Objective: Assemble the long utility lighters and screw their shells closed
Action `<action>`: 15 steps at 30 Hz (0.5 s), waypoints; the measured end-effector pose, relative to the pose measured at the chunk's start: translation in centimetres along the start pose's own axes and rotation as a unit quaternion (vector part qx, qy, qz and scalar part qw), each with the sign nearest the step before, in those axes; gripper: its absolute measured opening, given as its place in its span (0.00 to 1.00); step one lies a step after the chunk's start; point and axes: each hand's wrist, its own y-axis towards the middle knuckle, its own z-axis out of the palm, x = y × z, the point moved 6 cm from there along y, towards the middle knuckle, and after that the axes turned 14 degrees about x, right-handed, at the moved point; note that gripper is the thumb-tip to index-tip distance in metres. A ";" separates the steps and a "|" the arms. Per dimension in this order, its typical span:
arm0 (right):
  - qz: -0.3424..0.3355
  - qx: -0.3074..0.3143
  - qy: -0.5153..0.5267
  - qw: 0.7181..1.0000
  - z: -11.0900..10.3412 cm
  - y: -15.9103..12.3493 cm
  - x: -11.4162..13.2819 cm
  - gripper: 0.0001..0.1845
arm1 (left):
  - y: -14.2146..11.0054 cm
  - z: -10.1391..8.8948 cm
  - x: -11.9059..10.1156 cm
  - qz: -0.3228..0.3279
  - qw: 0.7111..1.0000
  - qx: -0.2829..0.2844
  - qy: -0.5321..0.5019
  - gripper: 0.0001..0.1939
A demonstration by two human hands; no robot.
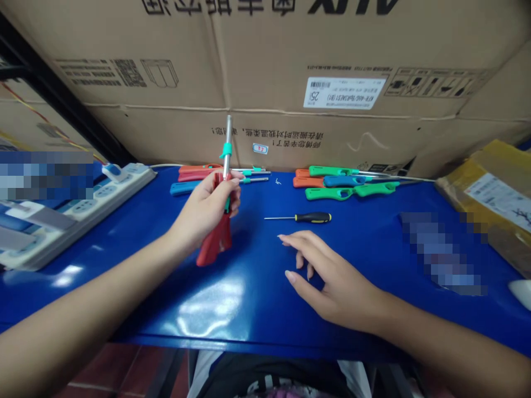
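Note:
My left hand (215, 199) is closed around a red long-nosed gas lighter (212, 243), raised above the blue table. Its metal tube points up and away from me, with a turquoise collar partway along it. My fingers cover the middle of the lighter. To the right, my right hand (319, 271) hovers with fingers apart and nothing in them. Just beyond it lies a screwdriver (313, 218) with a black and yellow handle, its shaft pointing left.
Red and blue lighters (185, 188) lie behind my left hand; green, orange and blue ones (327, 193) lie at the back right. A cardboard box (265, 83) walls the back. A white power strip (95, 202) stands left, a taped carton (493, 188) right.

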 end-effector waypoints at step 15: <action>-0.032 -0.083 -0.123 0.988 -2.0 0.5 -1.0 0.22 | 4.4 -4.6 4.0 0.053 0.770 0.200 0.604 0.17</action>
